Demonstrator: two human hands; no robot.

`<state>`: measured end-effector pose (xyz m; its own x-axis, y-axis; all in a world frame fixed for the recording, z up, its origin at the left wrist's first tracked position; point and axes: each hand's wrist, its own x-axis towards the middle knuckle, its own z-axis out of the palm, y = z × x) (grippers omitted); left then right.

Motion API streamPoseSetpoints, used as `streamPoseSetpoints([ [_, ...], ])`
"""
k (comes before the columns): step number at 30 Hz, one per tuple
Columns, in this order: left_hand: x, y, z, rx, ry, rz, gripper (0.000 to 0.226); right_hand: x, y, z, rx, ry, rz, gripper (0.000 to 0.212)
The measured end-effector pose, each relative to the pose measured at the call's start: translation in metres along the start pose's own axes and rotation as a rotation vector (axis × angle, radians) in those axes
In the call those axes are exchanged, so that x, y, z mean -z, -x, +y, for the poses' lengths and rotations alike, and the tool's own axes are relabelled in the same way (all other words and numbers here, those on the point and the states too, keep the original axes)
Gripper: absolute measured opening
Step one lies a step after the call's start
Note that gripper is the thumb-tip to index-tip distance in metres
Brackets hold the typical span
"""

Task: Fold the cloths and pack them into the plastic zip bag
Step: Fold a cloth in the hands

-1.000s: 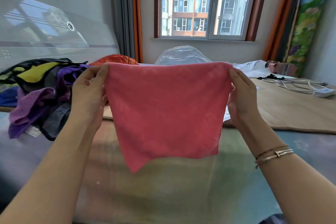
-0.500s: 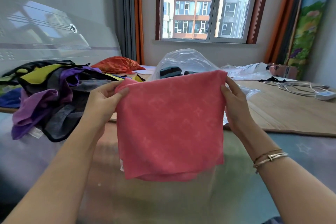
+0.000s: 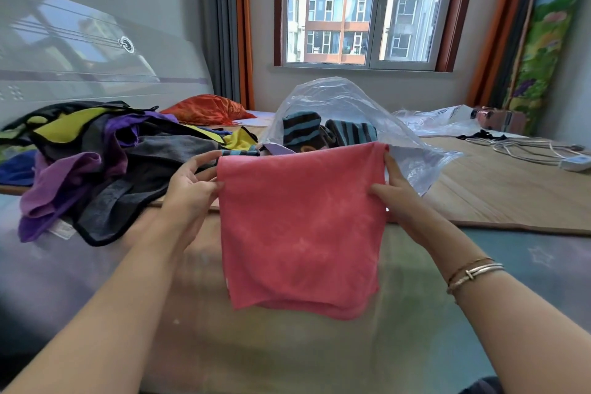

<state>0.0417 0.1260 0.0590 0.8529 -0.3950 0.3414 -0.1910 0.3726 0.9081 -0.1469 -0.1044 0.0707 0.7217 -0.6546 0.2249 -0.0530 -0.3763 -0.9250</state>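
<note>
A heap of unfolded cloths (image 3: 96, 163), purple, grey, black and yellow, sprawls across the left of the frame on the bed (image 3: 479, 313), with an orange cushion (image 3: 206, 109) behind it. Just above centre the clear plastic zip bag (image 3: 351, 106) stands puffed up, striped blue-and-dark cloths (image 3: 319, 131) already inside. A woven mat (image 3: 495, 195) lies to the right, white cables (image 3: 537, 150) at its far edge. In front of the bag I hold the pink cloth (image 3: 302, 234) doubled over, fold at the top, hanging between my hands and hiding the bag's lower part. My left hand (image 3: 188, 192) pinches its upper left edge; my right hand (image 3: 396, 198) grips the upper right edge, fingers behind the fabric.
</note>
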Motion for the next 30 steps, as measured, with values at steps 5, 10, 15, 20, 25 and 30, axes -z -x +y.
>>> streamPoseSetpoints([
  [5, -0.001, -0.005, -0.006, -0.023, 0.04, -0.004, 0.06, 0.002, -0.008, 0.008, 0.028, 0.127, 0.006, 0.079],
  [10, -0.003, -0.004, -0.036, -0.035, -0.337, -0.176, 0.101, 0.0, -0.014, 0.019, -0.049, 0.122, 0.186, 0.04],
  [15, -0.004, -0.003, -0.067, 0.008, -0.85, 0.044, 0.095, -0.004, -0.021, 0.038, -0.104, 0.447, 0.227, 0.067],
  [20, 0.005, -0.006, -0.084, 0.213, -1.034, 0.117, 0.055, -0.011, -0.016, 0.045, -0.171, 0.523, 0.163, 0.091],
  [25, -0.002, -0.003, -0.071, 0.37, -0.775, 0.023, 0.01, -0.009, -0.006, 0.032, -0.39, 0.341, 0.01, 0.091],
  [30, -0.005, -0.004, -0.033, 0.387, -0.291, 0.097, 0.005, 0.007, -0.005, 0.019, -0.155, 0.045, 0.141, 0.036],
])
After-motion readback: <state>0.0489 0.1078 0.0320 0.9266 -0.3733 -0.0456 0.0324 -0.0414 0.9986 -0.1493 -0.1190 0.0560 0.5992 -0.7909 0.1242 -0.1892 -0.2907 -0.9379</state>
